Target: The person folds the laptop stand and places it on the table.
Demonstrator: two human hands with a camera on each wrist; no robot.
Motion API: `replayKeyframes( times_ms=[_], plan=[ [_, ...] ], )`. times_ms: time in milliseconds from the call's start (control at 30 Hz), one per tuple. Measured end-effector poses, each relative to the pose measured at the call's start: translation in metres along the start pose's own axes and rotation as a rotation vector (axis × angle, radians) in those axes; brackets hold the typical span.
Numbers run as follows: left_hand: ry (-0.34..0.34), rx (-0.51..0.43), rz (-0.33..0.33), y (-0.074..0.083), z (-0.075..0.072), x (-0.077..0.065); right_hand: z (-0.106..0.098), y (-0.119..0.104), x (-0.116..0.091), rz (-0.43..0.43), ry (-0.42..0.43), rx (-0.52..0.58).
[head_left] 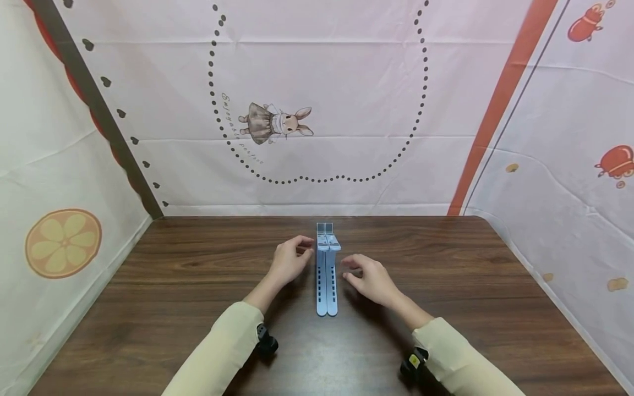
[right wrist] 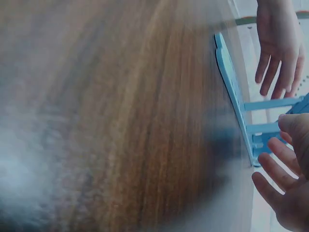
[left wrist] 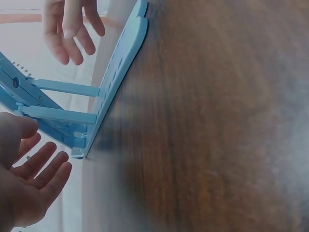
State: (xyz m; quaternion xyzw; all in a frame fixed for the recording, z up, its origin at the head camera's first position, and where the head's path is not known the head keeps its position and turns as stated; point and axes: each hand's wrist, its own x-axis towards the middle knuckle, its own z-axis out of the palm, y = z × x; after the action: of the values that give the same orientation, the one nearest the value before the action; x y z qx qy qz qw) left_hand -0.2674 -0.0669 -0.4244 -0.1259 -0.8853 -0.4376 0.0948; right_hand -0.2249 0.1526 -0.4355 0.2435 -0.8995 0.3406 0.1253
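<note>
A light-blue folding laptop stand (head_left: 323, 291) stands on the table, its two slotted base bars side by side and pointing toward me. Its upper arms are raised at a slant, held up by two struts (left wrist: 63, 114) that show in the left wrist view. To the left of the raised part is my left hand (head_left: 291, 261), fingers loosely bent and holding nothing. My right hand (head_left: 369, 280) hovers on the other side, thumb and fingers apart, also with nothing in it. The right wrist view shows a gap between the base bars (right wrist: 228, 72) and both hands.
The dark wood-grain table (head_left: 198, 341) reaches back to a printed cloth (head_left: 346, 110) hanging behind it. More cloth hangs along the left and right sides. Small black cameras are strapped at the left wrist (head_left: 266, 342) and right wrist (head_left: 412, 366).
</note>
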Motion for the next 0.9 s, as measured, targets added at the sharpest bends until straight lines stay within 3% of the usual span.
replayKeyframes(
  times_ms=[333, 667, 900],
  plan=[
    [0.015, -0.097, -0.025, -0.004, 0.003, -0.006, 0.007, 0.012, 0.010, 0.057, 0.037, 0.060],
    [0.035, -0.222, -0.074, -0.012, 0.011, -0.005, 0.017, 0.009, 0.022, 0.147, 0.052, 0.160],
    [0.033, -0.284, -0.109, -0.014, 0.018, -0.005, 0.023, 0.003, 0.026, 0.144, 0.055, 0.205]
  ],
)
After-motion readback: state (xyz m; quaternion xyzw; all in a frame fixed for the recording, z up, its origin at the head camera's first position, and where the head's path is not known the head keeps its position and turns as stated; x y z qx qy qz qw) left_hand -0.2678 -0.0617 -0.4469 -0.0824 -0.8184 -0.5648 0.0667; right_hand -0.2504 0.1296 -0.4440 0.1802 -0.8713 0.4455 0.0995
